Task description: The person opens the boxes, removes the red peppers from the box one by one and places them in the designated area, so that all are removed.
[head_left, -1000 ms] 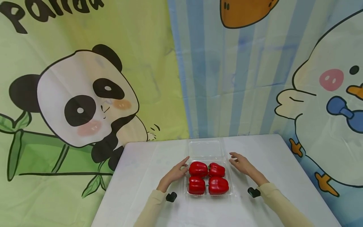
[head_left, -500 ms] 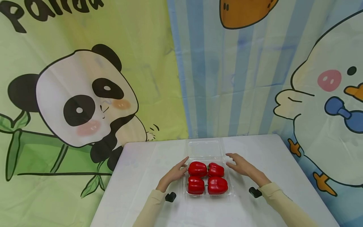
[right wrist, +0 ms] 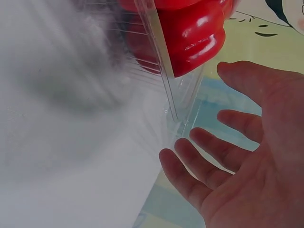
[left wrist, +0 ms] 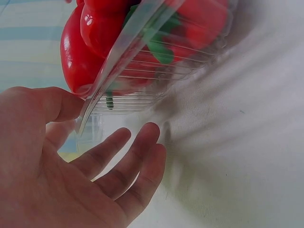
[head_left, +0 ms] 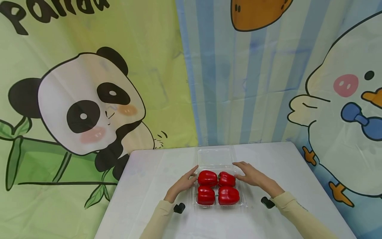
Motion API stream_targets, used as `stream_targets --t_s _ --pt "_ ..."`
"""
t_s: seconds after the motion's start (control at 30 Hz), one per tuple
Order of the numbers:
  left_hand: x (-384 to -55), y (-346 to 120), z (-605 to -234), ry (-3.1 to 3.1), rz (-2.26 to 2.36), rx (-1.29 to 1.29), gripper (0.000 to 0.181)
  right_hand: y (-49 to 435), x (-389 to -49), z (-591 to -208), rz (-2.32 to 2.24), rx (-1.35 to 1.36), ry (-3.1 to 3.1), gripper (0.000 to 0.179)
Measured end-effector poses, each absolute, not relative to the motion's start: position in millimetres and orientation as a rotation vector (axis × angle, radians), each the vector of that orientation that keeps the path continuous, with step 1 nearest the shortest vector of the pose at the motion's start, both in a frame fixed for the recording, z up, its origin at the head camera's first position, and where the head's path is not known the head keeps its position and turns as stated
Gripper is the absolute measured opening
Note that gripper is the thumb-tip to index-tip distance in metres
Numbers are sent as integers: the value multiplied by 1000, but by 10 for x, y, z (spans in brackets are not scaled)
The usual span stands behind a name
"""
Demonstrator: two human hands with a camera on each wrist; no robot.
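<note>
White surface, and there's the clear plastic box sitting on it, lid laid back flat on the far side, so the inside is within reach. Four red peppers lie two by two on their sides; I'd say the walls keep them from rolling. Box and lid together stretch lengthwise away from the person, while the peppers run crosswise, the near right one with its stem to the left! Left hand: thumb at the rim, pressing or not I can't tell, other fingers loose, nothing clenched. Right hand: grip released, fingers spread by the far right corner. One each side, framing the box evenly.
</note>
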State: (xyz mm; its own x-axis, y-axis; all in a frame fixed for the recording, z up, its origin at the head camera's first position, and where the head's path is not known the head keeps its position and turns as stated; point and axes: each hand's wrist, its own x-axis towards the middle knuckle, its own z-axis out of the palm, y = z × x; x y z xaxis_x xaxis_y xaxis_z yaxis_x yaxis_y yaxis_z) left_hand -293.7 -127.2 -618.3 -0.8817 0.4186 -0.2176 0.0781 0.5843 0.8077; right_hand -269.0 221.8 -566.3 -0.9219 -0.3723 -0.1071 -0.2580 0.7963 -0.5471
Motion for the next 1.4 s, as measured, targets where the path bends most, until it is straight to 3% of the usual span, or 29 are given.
stream_targets --t_s 0.53,0.93,1.4 --pt "-2944 -1278 -6201 2437 1210 410 60 2019 -2591 -5615 -737 -601 2740 69" --pt "-2953 -1286 -6210 2434 1214 410 60 1947 -2563 -5626 -592 -874 2758 68" --pt "-2950 -1288 -6223 2422 1227 399 60 1859 -2578 -5622 -493 -872 2729 76"
